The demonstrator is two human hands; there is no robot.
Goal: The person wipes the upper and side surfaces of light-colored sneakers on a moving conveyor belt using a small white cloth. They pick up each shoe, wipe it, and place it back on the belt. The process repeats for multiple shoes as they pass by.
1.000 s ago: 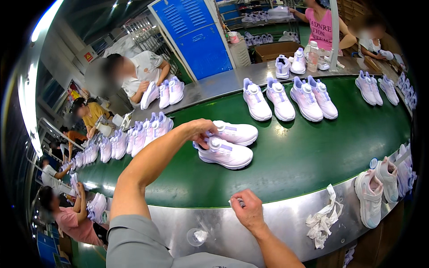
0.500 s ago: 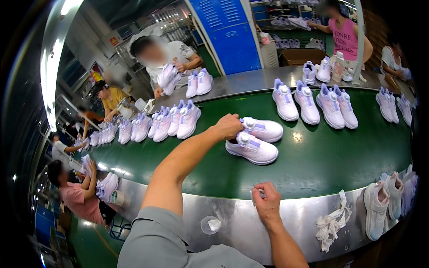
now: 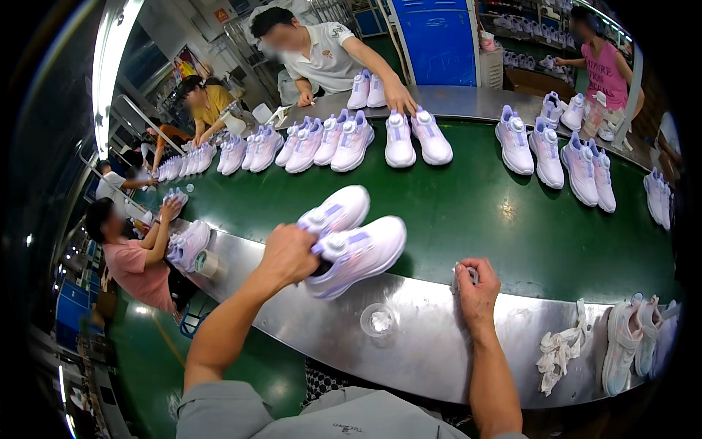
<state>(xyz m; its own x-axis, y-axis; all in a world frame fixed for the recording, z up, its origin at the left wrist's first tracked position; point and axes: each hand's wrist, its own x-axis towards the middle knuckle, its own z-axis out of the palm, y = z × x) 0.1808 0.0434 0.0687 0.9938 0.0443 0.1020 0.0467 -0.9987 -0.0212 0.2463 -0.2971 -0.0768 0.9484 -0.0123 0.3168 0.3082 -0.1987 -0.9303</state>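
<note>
Green belting curves across the scene, its near edge bordered by a steel ledge (image 3: pixel 424 344), with rows of white and lilac shoes lined along the far side. We see our left hand (image 3: pixel 289 252) stretched forward from a bent forearm, fingers curled tight around the heel ends of a pair of white sneakers (image 3: pixel 351 238). Half a second ago the pair sat out on the belt; now it has been drawn back so the nearer shoe overhangs the ledge. Both shoes lie toe-away to the right of the knuckles, heels inside the grasp. Our right hand (image 3: pixel 474 282) rests on the ledge, fingers closed on a small pale object (image 3: pixel 468 274) we cannot identify. Just beside it sit a clear cup (image 3: pixel 379 320) and a white rag (image 3: pixel 559 347).
</note>
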